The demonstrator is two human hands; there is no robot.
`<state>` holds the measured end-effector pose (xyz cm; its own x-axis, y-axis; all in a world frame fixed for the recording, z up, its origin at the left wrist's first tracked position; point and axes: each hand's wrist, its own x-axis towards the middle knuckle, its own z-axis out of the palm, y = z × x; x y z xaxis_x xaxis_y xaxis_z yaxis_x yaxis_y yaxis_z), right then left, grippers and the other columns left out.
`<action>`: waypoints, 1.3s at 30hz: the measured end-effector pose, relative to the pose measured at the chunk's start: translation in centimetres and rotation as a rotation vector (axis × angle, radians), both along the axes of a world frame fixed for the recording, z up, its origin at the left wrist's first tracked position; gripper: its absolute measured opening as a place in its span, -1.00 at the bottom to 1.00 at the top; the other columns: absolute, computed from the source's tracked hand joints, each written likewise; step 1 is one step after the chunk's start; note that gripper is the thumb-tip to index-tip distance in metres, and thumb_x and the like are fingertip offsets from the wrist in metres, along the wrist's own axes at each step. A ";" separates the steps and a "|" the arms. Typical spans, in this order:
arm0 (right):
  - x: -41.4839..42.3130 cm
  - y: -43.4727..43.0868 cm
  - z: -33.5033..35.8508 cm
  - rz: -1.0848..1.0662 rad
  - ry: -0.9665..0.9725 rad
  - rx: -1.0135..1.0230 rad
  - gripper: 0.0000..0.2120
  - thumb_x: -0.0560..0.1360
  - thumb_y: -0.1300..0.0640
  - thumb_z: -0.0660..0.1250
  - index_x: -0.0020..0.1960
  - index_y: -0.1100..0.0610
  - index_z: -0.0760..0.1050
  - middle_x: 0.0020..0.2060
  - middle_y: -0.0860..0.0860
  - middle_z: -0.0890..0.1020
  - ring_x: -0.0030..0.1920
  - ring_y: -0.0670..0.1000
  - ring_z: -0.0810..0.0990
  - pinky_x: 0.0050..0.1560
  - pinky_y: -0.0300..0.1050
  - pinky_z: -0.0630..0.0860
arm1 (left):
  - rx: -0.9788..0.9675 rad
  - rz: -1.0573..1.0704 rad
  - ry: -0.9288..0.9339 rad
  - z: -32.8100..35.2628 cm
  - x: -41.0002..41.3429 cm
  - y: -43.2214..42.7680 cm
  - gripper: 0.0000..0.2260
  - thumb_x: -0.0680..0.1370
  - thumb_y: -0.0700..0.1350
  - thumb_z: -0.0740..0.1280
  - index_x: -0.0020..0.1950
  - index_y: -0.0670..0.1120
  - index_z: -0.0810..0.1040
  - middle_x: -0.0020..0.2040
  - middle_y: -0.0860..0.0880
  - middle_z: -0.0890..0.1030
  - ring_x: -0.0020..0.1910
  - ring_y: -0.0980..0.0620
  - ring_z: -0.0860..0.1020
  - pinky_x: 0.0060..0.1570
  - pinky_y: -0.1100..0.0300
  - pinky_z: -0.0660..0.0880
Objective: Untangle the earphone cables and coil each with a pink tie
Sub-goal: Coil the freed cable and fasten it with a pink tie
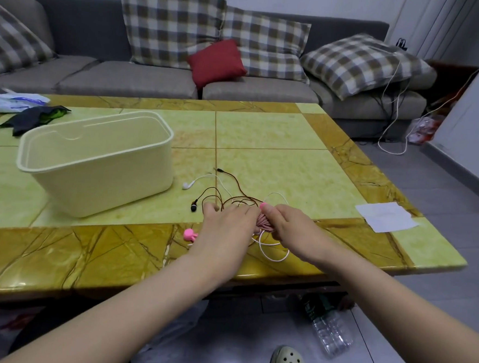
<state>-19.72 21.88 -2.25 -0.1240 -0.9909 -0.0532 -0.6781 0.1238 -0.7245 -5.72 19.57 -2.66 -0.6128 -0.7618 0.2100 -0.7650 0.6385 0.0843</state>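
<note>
Cables lie tangled on the table (277, 144) just right of a cream bin (98, 157): one brown cable (236, 184), one white cable (187, 185). A pink coil (265, 225) is gripped in the curled right hand (286, 227), while the left hand (224, 221) is set fingers-down on the brown strands, and whether anything is pinched there cannot be told. A pink tie (190, 233) is seen near the table's front edge.

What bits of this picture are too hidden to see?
In the head view:
- Where the brown cable and white cable cross, under the left hand and right hand.
- Most of the pink bundle, covered by the right hand gripping it.
- Whether the left hand pinches anything; its back hides the fingertips.
- The bottle top, shadowed under the table.
</note>
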 end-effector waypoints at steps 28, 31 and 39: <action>1.3 -3.2 0.2 -0.127 0.276 0.205 -0.82 0.46 0.21 0.27 -0.10 0.27 0.61 -0.22 0.19 0.64 -0.22 0.14 0.63 -0.12 -0.08 0.59 | -0.026 -0.058 -0.273 -1.5 -0.2 0.6 -0.44 0.46 -0.35 0.28 0.36 -0.23 0.09 -0.13 -0.02 0.40 0.00 -0.09 0.49 0.15 -0.02 0.22; 1.8 -3.5 0.2 -0.120 0.377 0.150 -0.80 0.47 0.26 0.21 -0.02 0.23 0.60 -0.15 0.19 0.62 -0.16 0.19 0.58 -0.19 -0.11 0.48 | -0.054 -0.082 -0.273 -1.6 -0.5 0.6 -0.40 0.48 -0.33 0.28 0.41 -0.27 0.01 -0.11 -0.02 0.43 -0.01 -0.09 0.50 0.16 -0.03 0.23; 2.4 -3.6 -0.1 -0.037 0.461 0.211 -0.78 0.47 0.20 0.21 0.02 0.19 0.59 -0.21 0.11 0.56 -0.17 0.13 0.52 -0.19 -0.14 0.41 | 0.015 0.039 -0.269 -1.7 -0.2 -0.2 -0.73 0.53 -0.30 0.25 0.19 -0.14 0.31 -0.03 -0.03 0.53 0.03 -0.10 0.54 0.21 -0.06 0.24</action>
<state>-17.32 18.28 -2.36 -0.2168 -0.9589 -0.1832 -0.9139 0.2653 -0.3073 -5.94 19.35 -4.41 -0.6148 -0.7880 0.0324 -0.7854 0.6081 -0.1160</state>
